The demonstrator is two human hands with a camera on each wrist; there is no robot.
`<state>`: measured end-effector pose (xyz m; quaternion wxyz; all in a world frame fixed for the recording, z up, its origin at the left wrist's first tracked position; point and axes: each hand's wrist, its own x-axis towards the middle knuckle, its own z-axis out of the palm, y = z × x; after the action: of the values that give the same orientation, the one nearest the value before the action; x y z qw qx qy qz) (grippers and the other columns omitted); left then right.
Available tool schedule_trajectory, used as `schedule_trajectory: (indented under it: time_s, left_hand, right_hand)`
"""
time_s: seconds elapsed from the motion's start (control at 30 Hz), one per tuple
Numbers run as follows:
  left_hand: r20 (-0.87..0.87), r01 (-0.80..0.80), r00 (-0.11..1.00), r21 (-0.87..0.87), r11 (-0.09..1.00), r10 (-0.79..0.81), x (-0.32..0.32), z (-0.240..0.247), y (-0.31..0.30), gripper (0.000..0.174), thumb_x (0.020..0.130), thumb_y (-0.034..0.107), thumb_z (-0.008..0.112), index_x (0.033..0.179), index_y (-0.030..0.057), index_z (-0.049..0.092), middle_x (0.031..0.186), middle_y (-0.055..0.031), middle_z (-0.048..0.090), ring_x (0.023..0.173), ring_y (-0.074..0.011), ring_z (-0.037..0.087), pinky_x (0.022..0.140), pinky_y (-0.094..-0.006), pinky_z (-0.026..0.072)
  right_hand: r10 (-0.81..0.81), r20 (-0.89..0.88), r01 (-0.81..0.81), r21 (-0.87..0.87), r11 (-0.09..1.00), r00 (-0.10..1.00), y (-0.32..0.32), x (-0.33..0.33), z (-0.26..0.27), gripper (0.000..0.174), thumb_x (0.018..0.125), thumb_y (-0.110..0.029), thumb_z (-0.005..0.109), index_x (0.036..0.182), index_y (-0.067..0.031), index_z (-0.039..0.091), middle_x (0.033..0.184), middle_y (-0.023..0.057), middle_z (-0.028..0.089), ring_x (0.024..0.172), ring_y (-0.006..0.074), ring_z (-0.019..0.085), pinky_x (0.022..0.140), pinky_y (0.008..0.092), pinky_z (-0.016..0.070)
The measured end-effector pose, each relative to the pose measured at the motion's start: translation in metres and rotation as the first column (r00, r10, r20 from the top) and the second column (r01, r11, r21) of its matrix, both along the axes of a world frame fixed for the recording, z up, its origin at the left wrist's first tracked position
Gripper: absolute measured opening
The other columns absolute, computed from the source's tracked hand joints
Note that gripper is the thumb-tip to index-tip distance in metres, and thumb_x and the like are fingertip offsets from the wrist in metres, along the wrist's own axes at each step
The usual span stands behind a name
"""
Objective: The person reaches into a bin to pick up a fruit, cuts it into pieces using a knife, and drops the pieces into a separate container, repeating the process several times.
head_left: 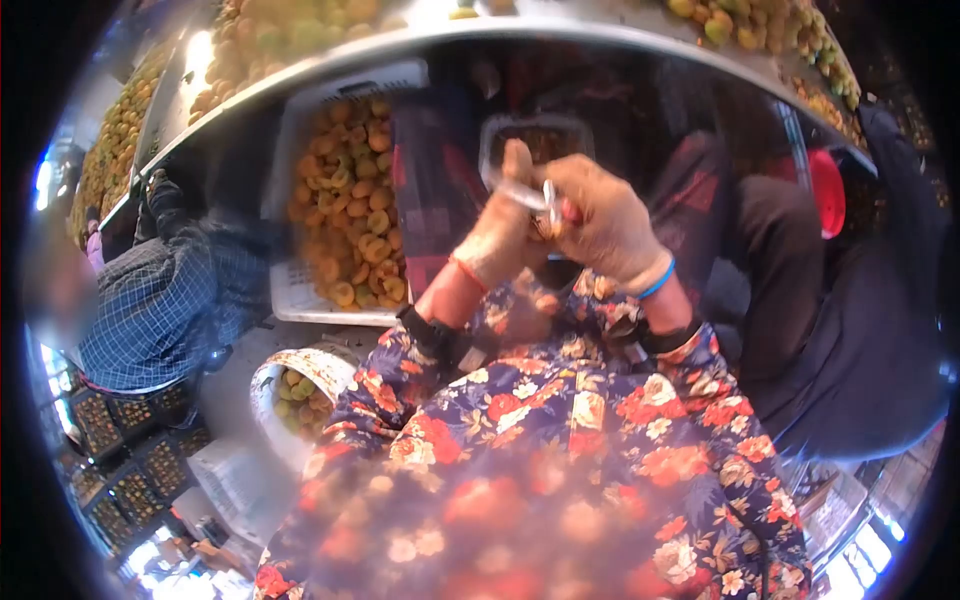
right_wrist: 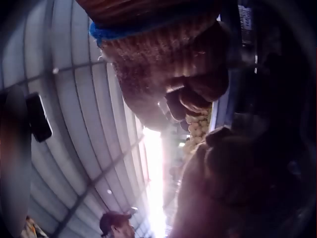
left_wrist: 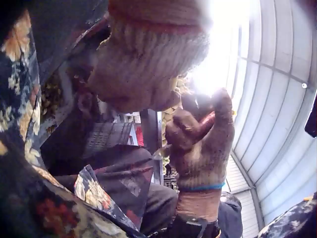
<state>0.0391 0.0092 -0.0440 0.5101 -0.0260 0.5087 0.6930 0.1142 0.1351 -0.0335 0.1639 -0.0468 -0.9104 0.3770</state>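
Observation:
Both hands wear pale knit gloves and meet in front of the chest. The right hand (head_left: 605,215) grips a small metal tool with a red handle (left_wrist: 205,124), its pale metal end (head_left: 525,195) reaching across toward the left thumb. Close against it, the left hand (head_left: 497,230) has its thumb raised; its other fingers are largely hidden, and I cannot tell what they hold. In the right wrist view the right hand (right_wrist: 163,74) has curled fingers, with the dark left hand (right_wrist: 213,168) below it.
A white crate (head_left: 345,317) of orange, apricot-like fruit, many halved, stands at the left. Nearer is a white bucket (head_left: 335,365) with greenish fruit. A small container (head_left: 490,135) sits beyond the hands. A metal table edge (head_left: 480,27) curves across the front. People sit on both sides.

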Motion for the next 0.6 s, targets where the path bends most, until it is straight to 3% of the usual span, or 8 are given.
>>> schedule_trajectory:
  time_s: [0.03, 0.1, 0.23, 0.3, 0.37, 0.43, 0.47, 0.6]
  left_hand:
    - [-0.049, 0.161, 0.986, 0.071, 0.984, -0.158, -0.008, -0.016, -0.007, 0.076, 0.087, 0.079, 0.037, 0.098, 0.0084, 0.063, 0.086, -0.0015, 0.063, 0.078, -0.0152, 0.06, 0.068, -0.0317, 0.052]
    - [-0.109, -0.089, 0.989, 0.141, 0.986, 0.105, 0.016, 0.047, -0.007, 0.073, 0.09, 0.077, 0.036, 0.09, 0.0093, 0.064, 0.076, 0.0013, 0.059, 0.072, -0.0124, 0.056, 0.063, -0.0307, 0.0486]
    - [-0.687, -0.042, 0.706, -0.282, 0.959, -0.171, -0.038, 0.006, -0.034, 0.059, 0.099, 0.053, 0.045, 0.074, 0.0035, 0.064, 0.062, -0.0008, 0.055, 0.057, -0.013, 0.049, 0.056, -0.0324, 0.0409]
    - [-0.576, -0.251, 0.813, -0.212, 0.944, 0.087, -0.081, 0.022, -0.062, 0.053, 0.096, 0.05, 0.052, 0.078, 0.0033, 0.067, 0.061, -0.0048, 0.059, 0.061, -0.0194, 0.057, 0.061, -0.0375, 0.045]
    - [-0.835, -0.443, 0.311, -0.55, 0.708, -0.454, -0.114, 0.054, -0.085, 0.042, 0.091, 0.045, 0.061, 0.087, 0.0039, 0.07, 0.077, -0.0112, 0.067, 0.078, -0.0278, 0.064, 0.074, -0.0408, 0.0489]
    - [-0.884, -0.628, -0.069, -0.321, 0.709, -0.462, -0.152, 0.038, -0.091, 0.04, 0.086, 0.043, 0.066, 0.095, 0.0049, 0.071, 0.096, -0.0148, 0.068, 0.095, -0.0332, 0.064, 0.086, -0.0416, 0.0484]
    - [-0.939, -0.524, 0.138, -0.339, 0.781, -0.316, -0.16, 0.057, -0.077, 0.043, 0.084, 0.044, 0.066, 0.1, 0.0038, 0.07, 0.106, -0.018, 0.065, 0.104, -0.0324, 0.061, 0.093, -0.0387, 0.0466]
    - [-0.931, -0.433, 0.066, -0.351, 0.83, -0.359, -0.236, 0.051, 0.013, 0.042, 0.083, 0.04, 0.066, 0.101, 0.0024, 0.07, 0.104, -0.0199, 0.066, 0.099, -0.0335, 0.063, 0.089, -0.0392, 0.0484]
  right_hand:
    - [0.052, -0.079, -0.043, 0.112, 0.993, 0.995, 0.003, 0.001, -0.005, 0.029, 0.078, -0.013, 0.076, 0.105, -0.0075, 0.067, 0.099, 0.0111, 0.068, 0.086, 0.0174, 0.068, 0.074, 0.0295, 0.0525]
    - [-0.027, -0.102, 0.02, -0.07, 0.997, 0.994, -0.009, -0.001, 0.007, 0.028, 0.079, -0.015, 0.076, 0.104, -0.006, 0.066, 0.093, 0.0102, 0.068, 0.084, 0.019, 0.067, 0.072, 0.0307, 0.0521]
    - [-0.271, -0.155, 0.165, -0.487, 0.857, 0.95, 0.02, -0.026, -0.041, 0.021, 0.085, -0.015, 0.07, 0.103, -0.004, 0.066, 0.085, 0.0062, 0.064, 0.076, 0.0097, 0.058, 0.069, 0.025, 0.0487]
    - [-0.217, -0.137, 0.22, 0.005, 0.976, 0.967, 0.032, -0.034, -0.036, 0.023, 0.086, -0.02, 0.073, 0.104, -0.0086, 0.067, 0.074, -0.0014, 0.061, 0.069, 0.0069, 0.054, 0.064, 0.0229, 0.0467]
    - [-0.296, -0.115, 0.291, -0.064, 0.955, 0.948, 0.033, -0.03, -0.033, 0.021, 0.086, -0.02, 0.074, 0.104, -0.0107, 0.068, 0.07, -0.0046, 0.059, 0.063, 0.0053, 0.05, 0.059, 0.0219, 0.0444]
    - [-0.219, -0.047, 0.188, -0.36, 0.914, 0.975, 0.053, -0.026, -0.073, 0.02, 0.085, -0.018, 0.073, 0.103, -0.0099, 0.068, 0.069, -0.0043, 0.058, 0.06, 0.0035, 0.049, 0.054, 0.0211, 0.0419]
    - [-0.262, -0.014, 0.237, -0.384, 0.892, 0.965, 0.057, -0.026, -0.086, 0.016, 0.086, -0.019, 0.072, 0.098, -0.0082, 0.068, 0.067, -0.0048, 0.056, 0.056, 0.0028, 0.048, 0.049, 0.0212, 0.0392]
    - [-0.357, 0.119, 0.366, -0.502, 0.783, 0.927, 0.076, -0.031, -0.132, 0.013, 0.088, -0.018, 0.069, 0.087, -0.0055, 0.066, 0.065, -0.0061, 0.054, 0.054, 0.0028, 0.046, 0.048, 0.0214, 0.0374]
